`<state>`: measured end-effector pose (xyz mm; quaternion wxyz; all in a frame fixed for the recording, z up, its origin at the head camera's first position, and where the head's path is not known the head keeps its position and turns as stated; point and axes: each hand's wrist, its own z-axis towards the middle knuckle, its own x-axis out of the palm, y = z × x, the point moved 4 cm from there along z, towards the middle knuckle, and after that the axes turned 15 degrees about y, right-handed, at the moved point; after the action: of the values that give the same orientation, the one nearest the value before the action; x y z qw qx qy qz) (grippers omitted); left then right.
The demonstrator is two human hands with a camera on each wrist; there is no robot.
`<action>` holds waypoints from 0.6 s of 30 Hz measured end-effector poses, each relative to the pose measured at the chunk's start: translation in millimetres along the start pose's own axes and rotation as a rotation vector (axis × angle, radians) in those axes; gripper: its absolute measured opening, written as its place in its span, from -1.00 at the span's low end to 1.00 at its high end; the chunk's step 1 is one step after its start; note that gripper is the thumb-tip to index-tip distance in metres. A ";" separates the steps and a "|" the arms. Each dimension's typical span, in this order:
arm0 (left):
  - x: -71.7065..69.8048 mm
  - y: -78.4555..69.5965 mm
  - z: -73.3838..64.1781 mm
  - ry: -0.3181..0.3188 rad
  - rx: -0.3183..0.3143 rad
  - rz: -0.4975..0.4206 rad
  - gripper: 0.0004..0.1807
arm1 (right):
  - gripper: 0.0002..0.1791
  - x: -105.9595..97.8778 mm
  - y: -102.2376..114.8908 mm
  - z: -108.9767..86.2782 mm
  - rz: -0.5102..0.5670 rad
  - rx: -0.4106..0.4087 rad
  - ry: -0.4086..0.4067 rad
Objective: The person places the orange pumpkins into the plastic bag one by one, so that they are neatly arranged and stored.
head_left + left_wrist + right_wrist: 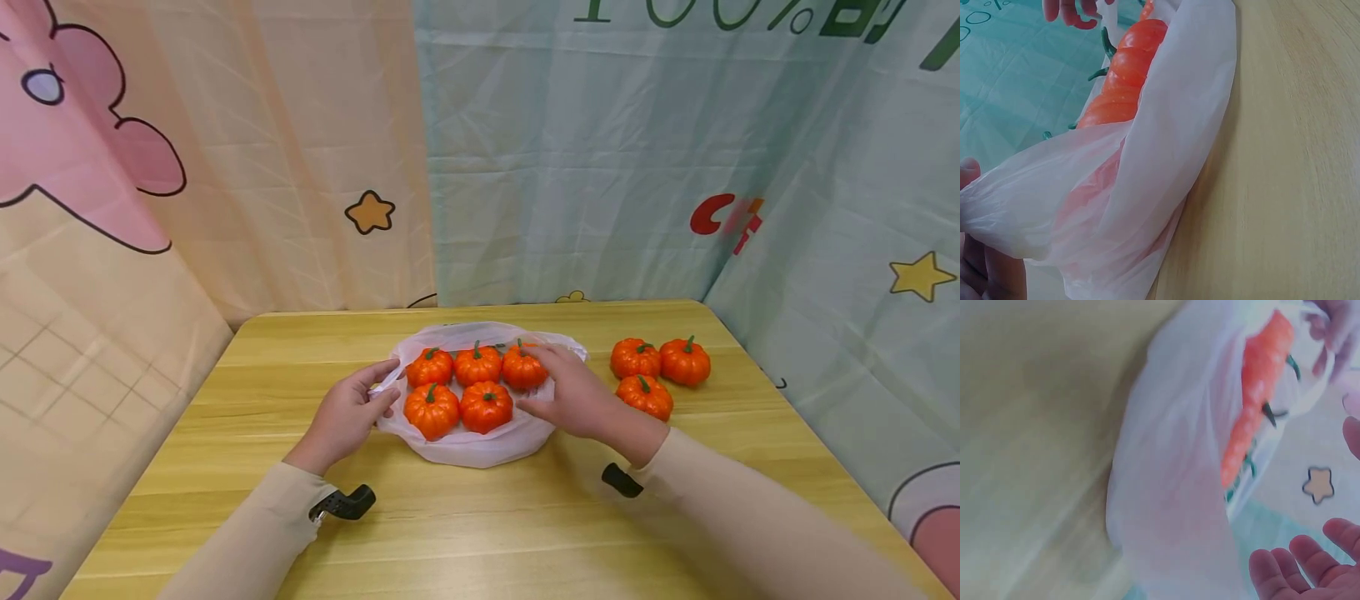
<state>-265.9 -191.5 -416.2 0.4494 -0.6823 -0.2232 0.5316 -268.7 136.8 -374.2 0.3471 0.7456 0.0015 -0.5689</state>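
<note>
A thin white plastic bag (480, 454) lies spread on the table with its mouth facing up. Inside sit several small orange pumpkins (487, 407) with green stems, in two rows. My left hand (347, 414) pinches the bag's left rim between thumb and fingers; the left wrist view shows the gathered plastic (1016, 194) drawn tight there. My right hand (577, 398) hovers at the bag's right side, beside the far-right pumpkin (523, 371). Its fingers (1316, 559) look spread and hold nothing in the right wrist view.
Three more orange pumpkins (643, 397) stand grouped on the table, right of the bag and beyond my right forearm. The wooden table (420, 533) meets printed curtains (570, 167) at its back and sides. Black straps (345, 503) circle my wrists.
</note>
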 end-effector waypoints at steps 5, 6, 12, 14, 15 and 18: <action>0.2 -0.2 0.3 0.002 -0.001 -0.002 -0.45 | -0.14 -17.6 -19.5 -12.1 -0.013 0.025 -0.064; 0.2 -0.3 0.3 0.002 -0.002 -0.002 -0.45 | -0.15 -20.3 -24.0 -14.6 -0.016 0.037 -0.074; 0.6 -0.5 0.5 -0.003 0.002 0.002 -0.45 | -0.12 -33.5 -51.5 -27.3 -0.048 0.114 -0.090; 0.7 -0.6 0.6 -0.005 0.004 0.003 -0.46 | -0.11 -36.4 -60.4 -31.1 -0.068 0.142 -0.083; 0.7 -0.6 0.6 -0.004 0.004 0.003 -0.46 | -0.10 -37.4 -64.2 -32.9 -0.076 0.148 -0.081; 0.6 -0.7 0.6 -0.002 0.002 -0.002 -0.46 | -0.08 -38.9 -77.2 -37.9 -0.098 0.169 -0.070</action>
<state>-266.1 -190.4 -415.9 0.4503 -0.6812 -0.2237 0.5322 -281.0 230.4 -376.8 0.2546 0.7510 -0.0223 -0.6088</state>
